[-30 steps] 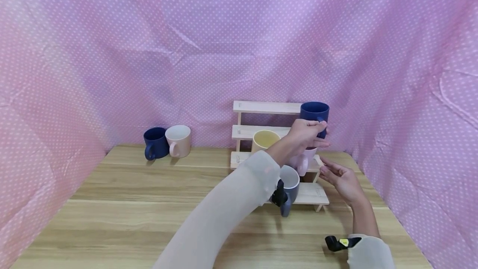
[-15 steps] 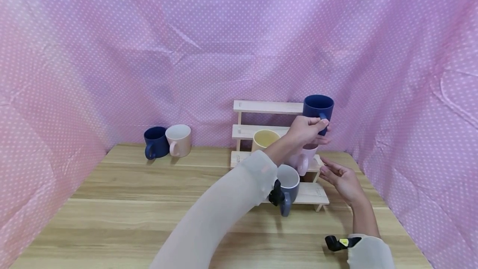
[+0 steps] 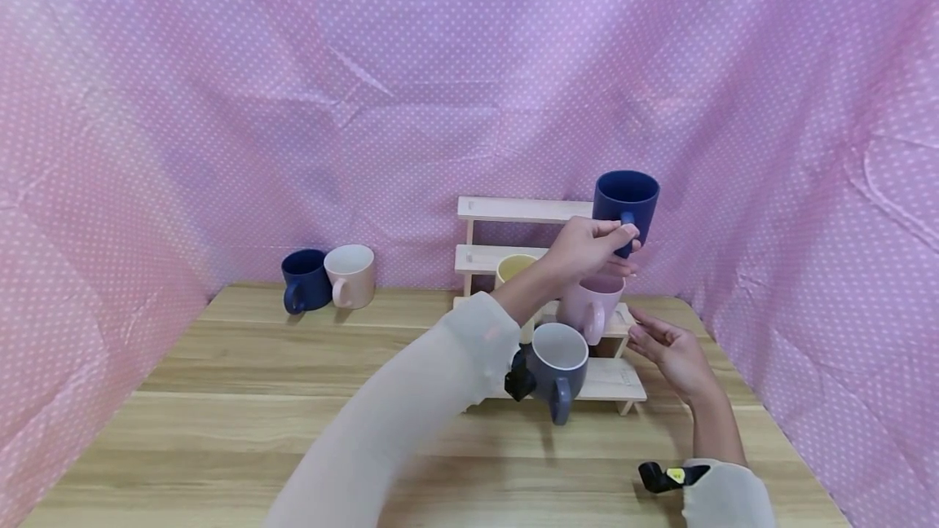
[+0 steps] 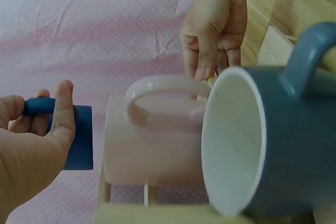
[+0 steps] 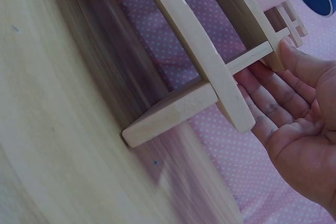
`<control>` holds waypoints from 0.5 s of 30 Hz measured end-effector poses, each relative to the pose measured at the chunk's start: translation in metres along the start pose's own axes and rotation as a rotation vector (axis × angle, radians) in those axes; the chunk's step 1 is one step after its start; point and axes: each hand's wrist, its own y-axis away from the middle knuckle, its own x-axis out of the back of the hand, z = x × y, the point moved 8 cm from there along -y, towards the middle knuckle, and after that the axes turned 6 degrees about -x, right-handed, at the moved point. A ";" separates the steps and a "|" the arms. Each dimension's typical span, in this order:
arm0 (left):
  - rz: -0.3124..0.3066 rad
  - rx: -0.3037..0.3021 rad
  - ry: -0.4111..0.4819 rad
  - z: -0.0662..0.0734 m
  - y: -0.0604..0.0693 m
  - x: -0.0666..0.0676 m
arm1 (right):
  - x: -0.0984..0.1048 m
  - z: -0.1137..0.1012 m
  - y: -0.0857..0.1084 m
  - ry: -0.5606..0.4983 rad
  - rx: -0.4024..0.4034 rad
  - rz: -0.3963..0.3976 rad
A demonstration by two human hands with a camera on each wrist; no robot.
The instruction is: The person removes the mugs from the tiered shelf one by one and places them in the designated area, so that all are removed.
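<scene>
By its handle, my left hand point(image 3: 583, 251) holds a navy mug point(image 3: 616, 195) upright, raised at the right end of a tiered pale wooden rack point(image 3: 524, 209). Below it a pink mug point(image 3: 579, 310) stands on a lower tier, its handle facing me. Left of that is a yellow mug point(image 3: 511, 270), partly hidden by my left wrist. A grey mug point(image 3: 546, 373) with a white inside stands on the bottom tier. My right hand point(image 3: 678, 357) grips the end of the pink mug's tier, thumb on the board point(image 5: 275, 59) and fingers beneath it in the right wrist view.
Another navy mug point(image 3: 314, 283) and a pale pink mug point(image 3: 357, 283) stand side by side at the back left of the wooden table point(image 3: 242, 406). Pink dotted cloth point(image 3: 403, 104) hangs behind and along both sides.
My left hand has lifted the navy mug higher, first slightly right and then back a little left. More of the pink mug shows now. The right hand has stayed on the rack.
</scene>
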 end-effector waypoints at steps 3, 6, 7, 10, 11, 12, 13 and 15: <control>-0.043 -0.036 -0.014 0.005 0.004 0.008 | -0.001 0.000 0.000 -0.014 0.008 -0.007; -0.071 -0.073 0.006 0.008 0.008 0.017 | -0.001 0.000 -0.001 -0.021 0.007 -0.007; -0.078 -0.081 0.012 0.009 0.010 0.021 | -0.001 0.001 -0.001 -0.020 0.005 -0.008; -0.085 -0.094 0.035 0.011 0.012 0.031 | -0.001 0.001 0.000 -0.010 -0.004 -0.006; -0.087 -0.095 0.037 0.012 0.013 0.034 | -0.001 0.001 0.000 -0.004 -0.005 -0.008; -0.089 -0.095 0.032 0.013 0.014 0.038 | -0.001 0.001 0.000 0.000 -0.008 -0.008; -0.089 -0.095 0.018 0.015 0.016 0.041 | -0.001 0.001 0.001 0.004 -0.010 -0.008; -0.095 -0.096 0.002 0.018 0.018 0.048 | -0.001 0.000 0.001 0.009 -0.013 -0.004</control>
